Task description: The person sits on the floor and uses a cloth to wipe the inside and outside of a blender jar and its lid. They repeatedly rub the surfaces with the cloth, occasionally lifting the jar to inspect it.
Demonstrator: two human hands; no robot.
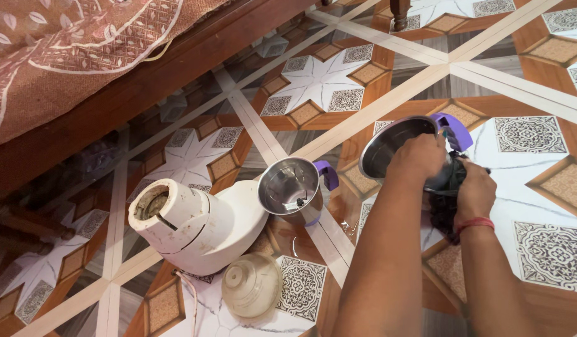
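Right of frame, left hand (pixel 419 156) grips the tilted steel jar (pixel 388 145), right hand (pixel 473 190) clutches a dark cloth (pixel 444 206) against it — a wet slip could drop it onto the floor tiles (pixel 532 134).

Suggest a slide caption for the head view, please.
Left hand and right hand grip a purple-handled steel mixer jar above the patterned tile floor.

Both forearms enter from bottom edge, angled up and slightly right, nearly parallel. Left hand (pixel 419 159) extended farther, fingers curled, knuckles up. Right hand (pixel 474 190) just beside it, fingers closed in a grip, red band at wrist. Hands nearly touching.
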